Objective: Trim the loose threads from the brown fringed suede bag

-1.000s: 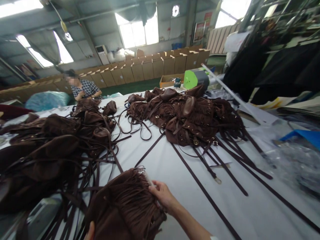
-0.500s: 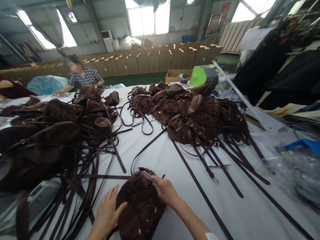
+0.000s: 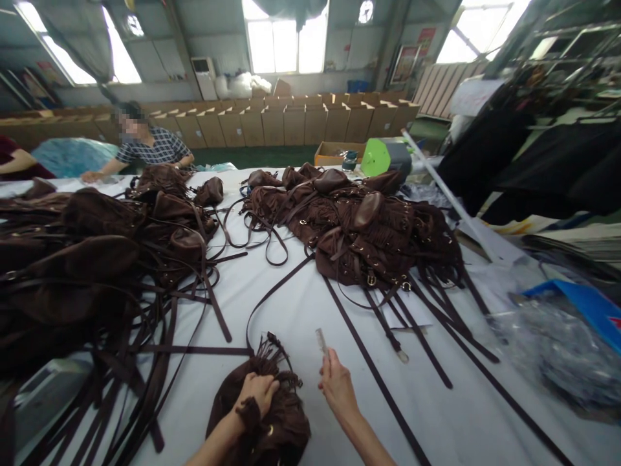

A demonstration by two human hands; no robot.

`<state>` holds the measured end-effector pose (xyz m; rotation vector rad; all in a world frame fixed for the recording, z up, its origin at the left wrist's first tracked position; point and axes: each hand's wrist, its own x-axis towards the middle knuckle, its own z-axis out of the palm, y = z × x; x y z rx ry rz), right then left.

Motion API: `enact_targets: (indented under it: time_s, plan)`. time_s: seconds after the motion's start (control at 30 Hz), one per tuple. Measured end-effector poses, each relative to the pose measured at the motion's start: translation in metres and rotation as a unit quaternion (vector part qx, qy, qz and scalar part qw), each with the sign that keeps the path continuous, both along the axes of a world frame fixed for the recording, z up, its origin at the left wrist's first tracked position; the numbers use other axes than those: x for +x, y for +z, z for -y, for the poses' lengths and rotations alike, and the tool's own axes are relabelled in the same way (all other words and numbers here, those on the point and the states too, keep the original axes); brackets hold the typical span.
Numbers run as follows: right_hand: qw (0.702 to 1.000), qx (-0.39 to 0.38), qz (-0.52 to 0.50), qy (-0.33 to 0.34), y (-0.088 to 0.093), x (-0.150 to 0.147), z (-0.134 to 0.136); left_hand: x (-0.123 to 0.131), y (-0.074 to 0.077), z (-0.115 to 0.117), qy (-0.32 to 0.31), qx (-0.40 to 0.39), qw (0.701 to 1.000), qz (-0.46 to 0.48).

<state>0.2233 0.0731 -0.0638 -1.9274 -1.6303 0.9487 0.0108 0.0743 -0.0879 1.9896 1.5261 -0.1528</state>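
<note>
Pale, slim tool [image 3: 321,339], held in the right hand's grip [image 3: 337,383], points lengthwise forward, angled slightly left.

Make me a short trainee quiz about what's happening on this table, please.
1. Which hand holds the pale, slim tool?
2. True or false: the left hand is touching the fringed bag.
3. What colour is the end of the grey device beyond the right-hand bag pile? (a) red (b) green (c) yellow

Key: 1. The right hand. 2. True. 3. b.
</note>
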Motion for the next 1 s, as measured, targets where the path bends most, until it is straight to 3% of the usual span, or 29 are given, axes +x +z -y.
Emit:
enact_targets:
  time_s: [0.13,0.23,0.3,0.4,0.53,0.67,0.77,0.87,1.0]
  plan:
    - [0.991,0.044,0.043,0.121,-0.002,-0.036,0.028,-0.005,0.007,-0.004,0.031,-0.001,0.999,-0.018]
    - [0.968,0.003,0.133,0.213,-0.008,-0.067,0.044,-0.002,0.020,0.003,0.023,0.013,1.000,-0.003]
    - [0.956,-0.023,0.194,0.217,-0.012,-0.072,0.044,-0.001,0.029,0.014,0.013,0.026,1.000,0.008]
    - [0.944,-0.014,0.277,0.180,-0.011,-0.056,0.028,-0.003,0.045,0.029,0.003,0.046,0.999,0.014]
    - [0.932,0.011,0.311,0.187,-0.003,-0.040,0.002,-0.007,0.064,0.035,-0.014,0.063,0.998,0.012]
    - [0.933,0.013,0.297,0.204,0.000,-0.067,-0.009,0.001,0.076,0.035,-0.019,0.077,0.997,0.009]
    - [0.938,-0.006,0.285,0.197,0.001,-0.082,-0.026,0.011,0.075,0.049,-0.029,0.082,0.996,0.000]
    - [0.947,-0.037,0.288,0.140,0.007,-0.062,-0.060,0.011,0.064,0.071,-0.014,0.067,0.996,0.050]
    - [0.959,-0.032,0.267,0.093,0.029,-0.015,-0.098,-0.017,0.046,0.073,0.146,0.038,0.981,0.120]
